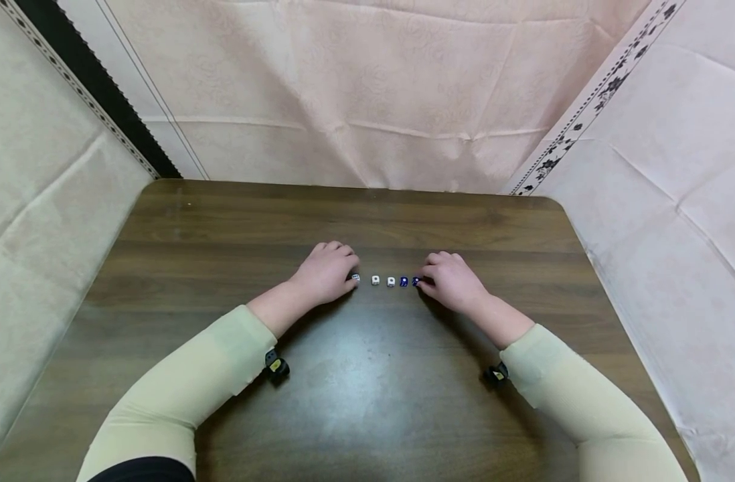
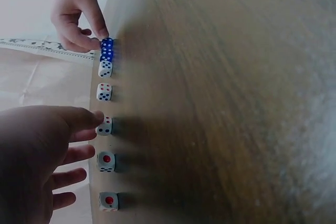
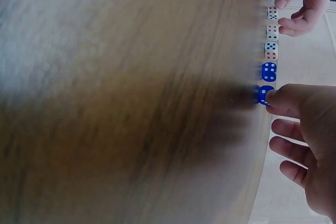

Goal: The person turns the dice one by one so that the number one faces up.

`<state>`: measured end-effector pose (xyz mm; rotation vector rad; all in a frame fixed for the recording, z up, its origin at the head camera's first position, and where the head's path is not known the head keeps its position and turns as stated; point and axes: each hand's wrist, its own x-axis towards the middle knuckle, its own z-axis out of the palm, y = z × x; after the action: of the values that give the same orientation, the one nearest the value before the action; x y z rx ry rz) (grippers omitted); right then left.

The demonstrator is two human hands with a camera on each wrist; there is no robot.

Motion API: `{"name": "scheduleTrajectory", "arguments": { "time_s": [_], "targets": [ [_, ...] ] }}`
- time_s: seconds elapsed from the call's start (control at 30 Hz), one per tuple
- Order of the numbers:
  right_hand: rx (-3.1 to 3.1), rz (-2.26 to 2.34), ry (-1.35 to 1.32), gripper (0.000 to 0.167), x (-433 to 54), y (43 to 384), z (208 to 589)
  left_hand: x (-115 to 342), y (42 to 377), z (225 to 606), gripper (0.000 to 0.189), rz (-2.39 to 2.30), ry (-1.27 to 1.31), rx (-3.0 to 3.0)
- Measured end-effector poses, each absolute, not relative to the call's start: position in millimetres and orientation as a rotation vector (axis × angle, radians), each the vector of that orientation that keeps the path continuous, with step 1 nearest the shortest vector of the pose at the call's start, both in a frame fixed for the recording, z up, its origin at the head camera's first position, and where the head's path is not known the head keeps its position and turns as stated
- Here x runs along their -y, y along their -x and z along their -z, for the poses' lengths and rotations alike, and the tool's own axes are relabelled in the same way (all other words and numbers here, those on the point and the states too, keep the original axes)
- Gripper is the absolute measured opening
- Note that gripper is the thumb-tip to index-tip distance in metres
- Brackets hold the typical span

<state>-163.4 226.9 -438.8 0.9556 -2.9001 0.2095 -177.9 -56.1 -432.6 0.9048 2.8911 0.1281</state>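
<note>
Several small dice form a row on the wooden table. My left hand has its thumb and forefinger at a white die, pinching it, with the other fingers spread loosely behind. At the row's right end my right hand pinches a blue die between thumb and forefinger. Another blue die sits close beside that one. Between the hands are also two white dice, one by the blue pair and one nearer the left hand. In the head view, my left hand partly covers its die.
Beyond the left hand, two more white dice, one nearer and one farther, show red single pips. The brown table extends around the row. Pale patterned cloth hangs behind and at both sides. Each sleeve carries a small black wrist camera.
</note>
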Motion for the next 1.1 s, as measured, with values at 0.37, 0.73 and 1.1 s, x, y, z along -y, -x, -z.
{"name": "scheduleTrajectory", "arguments": {
  "time_s": [0.37, 0.73, 1.1],
  "targets": [
    [2.9, -0.213, -0.956, 0.012, -228.1, 164.1, 441.9, 55.0, 177.5, 436.6, 0.016, -0.145, -0.944, -2.878],
    [2.915, -0.209, -0.942, 0.012, -228.7, 164.2, 440.6, 52.4, 180.7, 439.2, 0.018, -0.169, -0.932, -2.876],
    [2.933, -0.219, -0.945, 0.013, -227.2, 164.4, 437.3, 49.3, 185.7, 442.5, 0.025, -0.124, -0.92, -2.937]
  ]
}}
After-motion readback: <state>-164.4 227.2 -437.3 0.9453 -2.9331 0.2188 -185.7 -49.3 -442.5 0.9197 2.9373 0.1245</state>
